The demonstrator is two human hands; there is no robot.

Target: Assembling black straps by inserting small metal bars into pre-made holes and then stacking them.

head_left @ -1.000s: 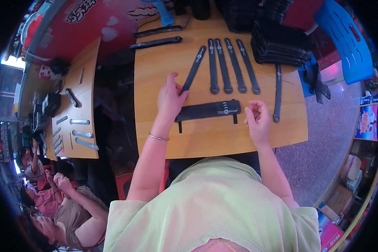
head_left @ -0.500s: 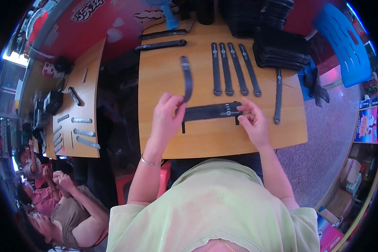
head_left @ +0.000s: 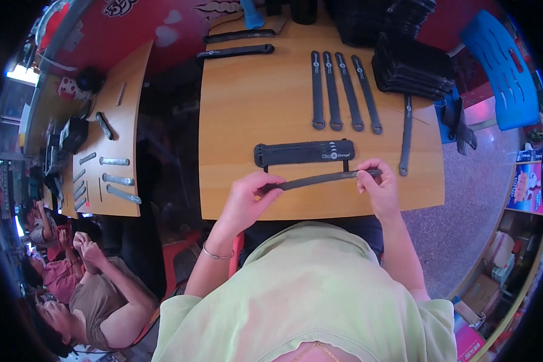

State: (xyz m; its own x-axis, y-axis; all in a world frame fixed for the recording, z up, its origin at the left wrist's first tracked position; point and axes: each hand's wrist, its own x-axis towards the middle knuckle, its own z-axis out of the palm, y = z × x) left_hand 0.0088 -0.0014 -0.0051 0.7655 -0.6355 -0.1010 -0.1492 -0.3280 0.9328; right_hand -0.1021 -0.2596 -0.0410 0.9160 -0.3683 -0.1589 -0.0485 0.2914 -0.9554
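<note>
A black strap (head_left: 320, 179) is stretched between my two hands, just above the table's near edge. My left hand (head_left: 251, 194) pinches its left end, and my right hand (head_left: 378, 184) grips the right end between thumb and fingers. Right behind it lies a bundle of black straps (head_left: 304, 153), fanned in a stack with light lettering on the top one. Two thin black bands stick out from under the bundle toward me. Farther back and to the right, several single black straps (head_left: 338, 90) lie side by side, their ringed ends toward me.
The wooden table (head_left: 241, 108) carries more straps (head_left: 238, 50) at its far left. Stacked black strap bundles (head_left: 413, 66) stand at the right, with one strap (head_left: 406, 136) jutting out. A blue chair (head_left: 504, 72) is beyond. Co-workers (head_left: 105, 283) sit at a left table.
The strap that hung from my left hand is now drawn straight between both hands. My hands have moved off the bundle toward me, and my right hand has taken the strap's other end.
</note>
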